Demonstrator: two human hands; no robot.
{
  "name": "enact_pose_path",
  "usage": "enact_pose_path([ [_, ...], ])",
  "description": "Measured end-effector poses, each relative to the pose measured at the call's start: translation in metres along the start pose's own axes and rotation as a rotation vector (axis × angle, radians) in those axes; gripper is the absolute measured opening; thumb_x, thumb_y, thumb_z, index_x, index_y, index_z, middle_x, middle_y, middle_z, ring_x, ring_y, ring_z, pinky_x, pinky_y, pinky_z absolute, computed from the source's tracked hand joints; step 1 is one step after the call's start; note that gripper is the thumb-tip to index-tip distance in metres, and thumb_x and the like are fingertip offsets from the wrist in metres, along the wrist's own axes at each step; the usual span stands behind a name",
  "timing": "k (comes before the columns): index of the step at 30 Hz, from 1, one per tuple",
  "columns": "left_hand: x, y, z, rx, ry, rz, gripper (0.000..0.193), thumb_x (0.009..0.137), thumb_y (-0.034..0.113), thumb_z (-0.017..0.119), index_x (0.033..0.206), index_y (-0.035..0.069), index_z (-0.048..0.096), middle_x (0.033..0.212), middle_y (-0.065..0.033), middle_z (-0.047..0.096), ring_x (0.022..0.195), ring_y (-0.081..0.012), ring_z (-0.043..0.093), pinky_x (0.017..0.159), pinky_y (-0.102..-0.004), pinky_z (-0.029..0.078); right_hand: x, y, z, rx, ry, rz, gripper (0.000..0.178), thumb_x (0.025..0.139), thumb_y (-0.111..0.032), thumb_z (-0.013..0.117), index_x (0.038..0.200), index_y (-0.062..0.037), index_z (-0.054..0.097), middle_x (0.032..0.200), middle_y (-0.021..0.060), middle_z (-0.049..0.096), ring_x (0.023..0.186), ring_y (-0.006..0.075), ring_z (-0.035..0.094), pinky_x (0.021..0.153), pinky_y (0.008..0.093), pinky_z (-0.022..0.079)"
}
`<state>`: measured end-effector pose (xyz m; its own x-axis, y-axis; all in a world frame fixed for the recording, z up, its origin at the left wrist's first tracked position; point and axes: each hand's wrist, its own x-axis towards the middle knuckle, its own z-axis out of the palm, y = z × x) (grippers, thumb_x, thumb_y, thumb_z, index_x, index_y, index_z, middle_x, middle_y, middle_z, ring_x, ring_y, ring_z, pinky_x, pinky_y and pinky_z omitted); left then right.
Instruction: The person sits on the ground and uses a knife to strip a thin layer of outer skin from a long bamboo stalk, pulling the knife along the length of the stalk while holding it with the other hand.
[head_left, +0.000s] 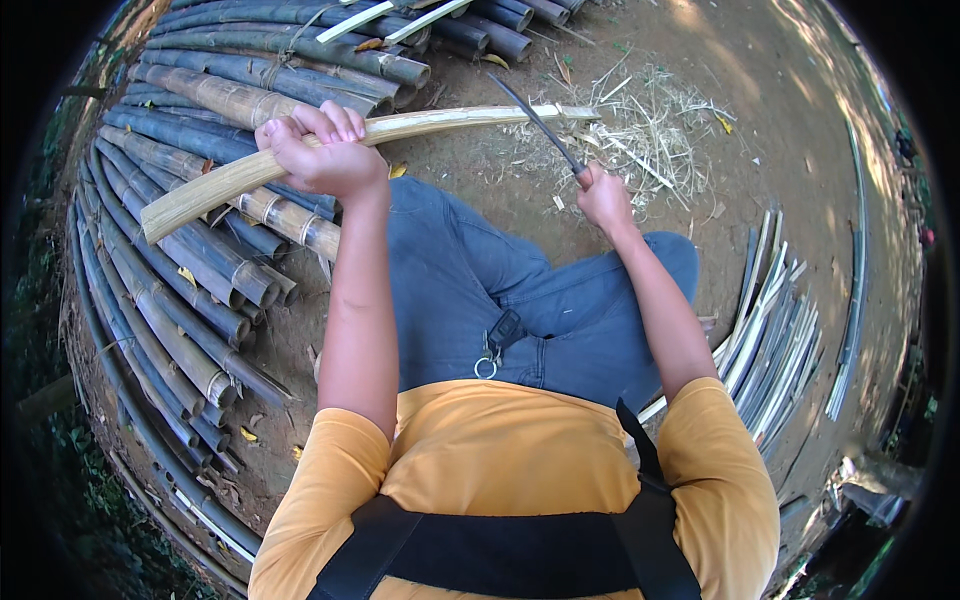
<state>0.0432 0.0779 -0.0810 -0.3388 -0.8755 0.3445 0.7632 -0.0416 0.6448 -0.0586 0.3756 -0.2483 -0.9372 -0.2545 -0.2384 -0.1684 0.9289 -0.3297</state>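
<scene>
My left hand (325, 150) is wrapped round a split bamboo strip (225, 187), pale and slightly bowed. The strip slants from lower left up to the right, its thin far end above the ground in front of me. In my right hand (603, 198) is the handle of a knife (545, 128) with a long, dark, narrow blade. The blade points away and to the left, and its upper part crosses the strip near the far end. Whether edge and strip touch, I cannot tell. My crossed legs in blue trousers (450, 240) lie below both hands.
Many bamboo poles (190, 350) are piled on the left and far left. Pale shavings (660, 140) litter the dirt beyond my right hand. A bundle of split strips (775, 335) lies at the right, with long thin poles (853, 300) farther out.
</scene>
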Motion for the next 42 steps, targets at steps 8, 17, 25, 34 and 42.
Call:
enact_pose_path([
  [8,0.026,0.004,-0.015,0.047,0.0,-0.003,0.021,0.101,0.029,0.035,0.085,0.016,0.033,0.052,0.0004,0.029,0.04,-0.0111,0.029,0.038,-0.0269,0.028,-0.004,0.013,0.001,0.02,0.002,0.072,0.02,0.09,-0.018,0.059,0.107,-0.0079,0.062,0.095,0.0268,0.07,0.093,0.0437,0.069,0.084,0.054,0.053],
  [17,0.023,0.013,0.006,0.065,-0.093,0.0,0.02,0.101,0.029,0.035,0.086,0.016,0.032,0.054,0.0,0.03,0.041,-0.0112,0.028,0.039,-0.0272,0.028,-0.029,-0.032,-0.011,0.119,-0.015,-0.089,0.019,0.085,-0.016,0.064,0.101,-0.0074,0.059,0.085,0.025,0.07,0.086,0.0442,0.07,0.079,0.0534,0.055],
  [25,0.019,0.012,0.0,0.057,-0.027,-0.014,0.022,0.101,0.028,0.036,0.084,0.016,0.032,0.053,-0.0004,0.029,0.041,-0.0115,0.029,0.039,-0.0273,0.028,0.011,0.001,0.002,0.093,0.046,0.084,0.021,0.094,-0.022,0.056,0.101,-0.0039,0.064,0.095,0.0271,0.07,0.093,0.0449,0.069,0.083,0.0541,0.054],
  [34,0.028,0.031,0.01,0.154,-0.037,-0.002,0.027,0.101,0.03,0.032,0.078,0.015,0.031,0.054,0.0002,0.026,0.044,-0.0115,0.027,0.042,-0.0271,0.026,-0.042,-0.032,-0.009,0.196,-0.045,-0.101,0.018,0.087,-0.017,0.063,0.101,-0.0057,0.06,0.088,0.0264,0.069,0.087,0.0441,0.069,0.079,0.0523,0.054],
  [42,0.029,0.023,-0.002,0.078,-0.028,-0.021,0.017,0.101,0.026,0.034,0.088,0.014,0.034,0.054,0.0005,0.029,0.041,-0.0111,0.028,0.039,-0.0268,0.026,0.0,0.013,0.019,0.085,-0.041,0.088,0.019,0.095,-0.018,0.056,0.106,-0.005,0.063,0.091,0.0243,0.071,0.091,0.0422,0.07,0.081,0.0533,0.055],
])
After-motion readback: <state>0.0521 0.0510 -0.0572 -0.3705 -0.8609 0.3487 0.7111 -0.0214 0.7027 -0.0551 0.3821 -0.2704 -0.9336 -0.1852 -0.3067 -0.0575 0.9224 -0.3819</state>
